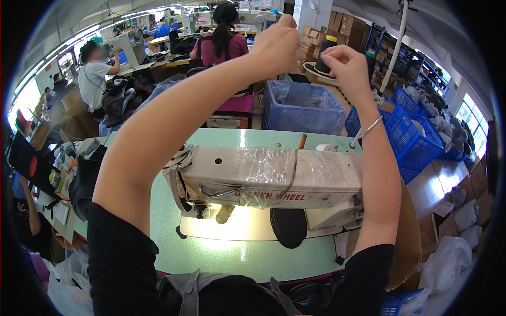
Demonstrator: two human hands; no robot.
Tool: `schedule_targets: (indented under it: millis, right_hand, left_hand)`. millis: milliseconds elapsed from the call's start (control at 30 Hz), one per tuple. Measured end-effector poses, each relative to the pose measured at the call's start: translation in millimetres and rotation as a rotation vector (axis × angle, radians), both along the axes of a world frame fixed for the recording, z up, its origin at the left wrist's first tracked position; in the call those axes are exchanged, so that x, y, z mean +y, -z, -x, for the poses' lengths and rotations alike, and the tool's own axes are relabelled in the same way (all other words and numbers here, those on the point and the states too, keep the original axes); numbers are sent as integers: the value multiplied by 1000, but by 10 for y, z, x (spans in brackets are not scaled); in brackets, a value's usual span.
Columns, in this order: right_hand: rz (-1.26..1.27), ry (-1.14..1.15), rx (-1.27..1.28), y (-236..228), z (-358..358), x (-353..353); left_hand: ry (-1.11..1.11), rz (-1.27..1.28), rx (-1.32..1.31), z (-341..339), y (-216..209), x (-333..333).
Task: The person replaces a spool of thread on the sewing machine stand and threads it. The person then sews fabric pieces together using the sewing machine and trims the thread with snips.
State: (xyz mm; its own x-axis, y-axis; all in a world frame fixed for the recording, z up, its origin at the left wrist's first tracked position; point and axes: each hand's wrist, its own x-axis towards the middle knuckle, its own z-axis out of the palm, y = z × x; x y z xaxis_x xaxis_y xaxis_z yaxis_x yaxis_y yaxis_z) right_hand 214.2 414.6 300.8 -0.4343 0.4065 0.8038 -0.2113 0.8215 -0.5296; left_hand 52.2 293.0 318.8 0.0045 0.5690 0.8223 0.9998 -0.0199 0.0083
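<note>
Both my arms reach up over a white sewing machine point(263, 171) wrapped partly in clear film. My left hand point(278, 46) is raised highest, its fingers curled closed; anything in them is hidden. My right hand point(349, 71) pinches thumb and fingertips together just in front of a black thread cone point(323, 62) with a yellow rim, on a white round holder. What the pinch holds is too fine to make out. A black rounded fabric piece point(289, 227) lies by the machine's bed, under its arm. The machine's lamp lights the plate near the needle.
The pale green table point(211, 255) carries the machine. Beyond it stands a blue bin point(304, 108) lined with clear plastic. Blue crates point(414, 139) are at the right, with plastic bags point(448, 263) below. Two co-workers point(224, 45) point(95, 79) sit farther off. Black material point(88, 181) hangs at left.
</note>
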Motion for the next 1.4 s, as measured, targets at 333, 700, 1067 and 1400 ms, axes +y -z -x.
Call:
schedule_targets:
  millis: [333, 700, 1067, 1400]
  right_hand:
    - [-455, 580, -237, 67, -66, 98]
    - [-671, 240, 897, -690, -507, -571]
    - [-1150, 329, 130, 759, -1693, -2113]
    - [-509, 366, -438, 2451, -2013, -2930]
  left_hand:
    - [-207, 335, 113, 333, 14, -157]
    - [-256, 385, -133, 875, -490, -2628]
    - [-190, 587, -353, 876, 315, -4230]
    - [-260, 427, -405, 1848, 1368, -5130]
